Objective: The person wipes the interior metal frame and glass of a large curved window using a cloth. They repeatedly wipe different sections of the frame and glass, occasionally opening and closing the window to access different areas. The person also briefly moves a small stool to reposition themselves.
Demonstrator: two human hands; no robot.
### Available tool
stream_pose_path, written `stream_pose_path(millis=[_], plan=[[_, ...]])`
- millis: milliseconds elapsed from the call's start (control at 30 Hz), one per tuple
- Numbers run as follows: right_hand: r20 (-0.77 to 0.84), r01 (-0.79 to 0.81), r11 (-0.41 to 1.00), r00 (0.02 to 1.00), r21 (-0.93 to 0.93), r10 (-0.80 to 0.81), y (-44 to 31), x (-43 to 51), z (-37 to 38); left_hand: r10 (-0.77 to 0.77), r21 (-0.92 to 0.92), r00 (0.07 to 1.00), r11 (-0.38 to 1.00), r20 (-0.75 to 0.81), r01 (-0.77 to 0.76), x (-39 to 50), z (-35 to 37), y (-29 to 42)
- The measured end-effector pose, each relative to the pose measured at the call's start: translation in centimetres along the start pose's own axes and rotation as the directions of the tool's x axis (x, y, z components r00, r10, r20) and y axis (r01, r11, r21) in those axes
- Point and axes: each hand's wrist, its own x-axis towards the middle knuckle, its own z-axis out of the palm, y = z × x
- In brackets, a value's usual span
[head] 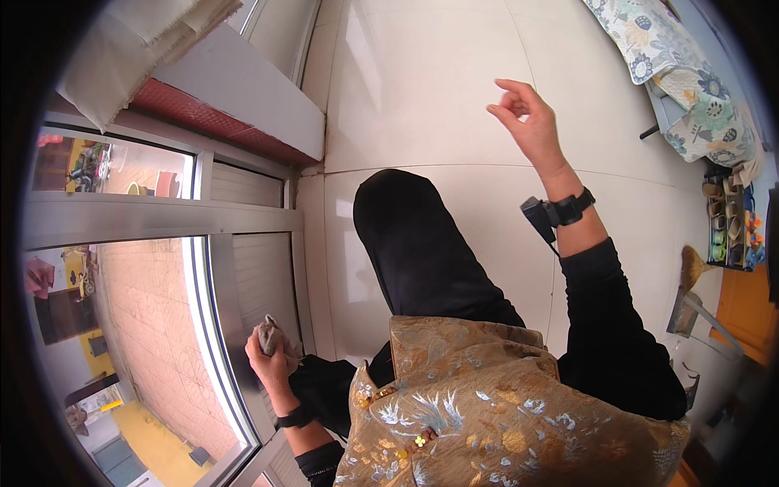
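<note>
My left hand [269, 367] grips a crumpled greyish cloth [280, 342] beside the metal-framed glass door [222, 298]. Part of the cloth hangs past my fingers on the side toward my body. Out over the tiled floor [420, 91], my right hand [530, 125] is raised with nothing in it. Its thumb and index finger are apart, and the other fingers curl in. A black strap with a small device [557, 213] goes round my right wrist, and another dark band [294, 417] circles the left.
Above the red-edged sill [201, 115] hangs a pale cloth [131, 55]. A flower-patterned quilted cover [700, 91] drapes over furniture at the right. Near it stand a rack of shoes [727, 222], a broom [692, 268] and a dustpan [684, 313]. Beyond the glass lies a paved yard [152, 329].
</note>
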Motion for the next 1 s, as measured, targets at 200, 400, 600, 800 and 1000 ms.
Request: stream_pose_path(millis=[200,400,600,800,1000], plan=[[-0.061,-0.139,0.946,0.99,-0.294,0.126,6.5,-1.2,-2.2,0.019,-0.034,0.997,0.999,0.08,-0.016,-1.6,1.6,1.6],[-0.028,-0.055,0.979,0.998,-0.199,0.051,8.4,-0.9,-0.3,-0.031,0.008,0.999,0.999,0.008,0.031,-2.1,-0.5,4.3],[-0.004,-0.121,0.978,0.993,-0.17,0.122,10.2,-0.6,1.5,-0.131,-0.161,0.99,0.98,-0.053,0.121,-2.7,-2.6,7.7],[0.206,-0.286,0.958,0.939,0.029,0.275,5.2,-1.2,4.7,-0.258,-0.804,0.965,0.564,0.045,0.189,-3.7,-3.2,9.6],[0.557,-0.09,0.932,0.82,0.352,-0.131,-10.0,-1.1,9.6,-0.341,-0.926,0.923,0.261,0.178,0.275,-0.4,-1.3,8.9]])
